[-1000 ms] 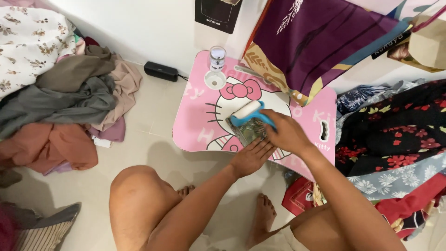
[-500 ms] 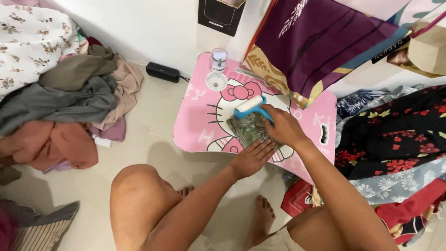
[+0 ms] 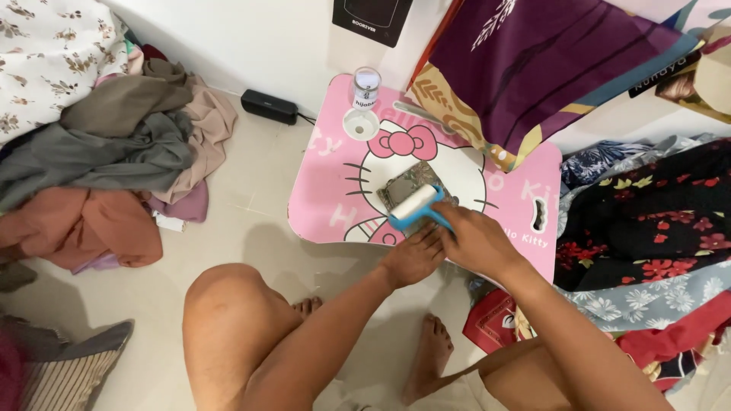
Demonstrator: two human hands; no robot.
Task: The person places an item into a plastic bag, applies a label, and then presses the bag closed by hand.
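A low pink table (image 3: 327,171) with a cartoon cat print stands on a pale tiled floor (image 3: 228,221), its far edge close to a white wall (image 3: 251,38). Left of the table a heap of clothes (image 3: 99,160) in grey, beige and rust lies on the floor, with a floral white fabric (image 3: 38,53) behind it. Between heap and table a small black box (image 3: 269,106) sits at the wall's foot. Right of the table, a purple patterned pillow (image 3: 525,68) leans over its far corner, above dark floral cloths (image 3: 647,205). Light is even and soft.
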